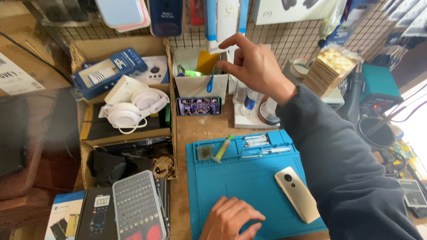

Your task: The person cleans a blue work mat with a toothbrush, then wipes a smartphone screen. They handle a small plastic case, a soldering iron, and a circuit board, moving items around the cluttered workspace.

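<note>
Nearest the camera, the left hand [231, 218] lies palm down with fingers loosely spread and holding nothing, on the near edge of a blue work mat [249, 186] that covers the wooden surface [180, 178]. Just to its right on the mat lies a gold phone [297, 194], back up, its long axis slanting from upper left to lower right; the left hand is the nearer of the two to it. Far beyond, the right hand [251, 66] reaches up and away over the mat to a white bin [198, 84] at the back, thumb and forefinger pinched at the bin's rim among the tools standing in it, though what exactly they grip I cannot tell. A small phone with a lit screen [199, 106] leans against the bin's front. At the mat's upper trays lie a syringe [221, 150] and tweezers [258, 141]. Left of the mat, a cardboard box holds white headphones [131, 109], and a clear bit case [138, 206] sits near the bottom edge.
</note>
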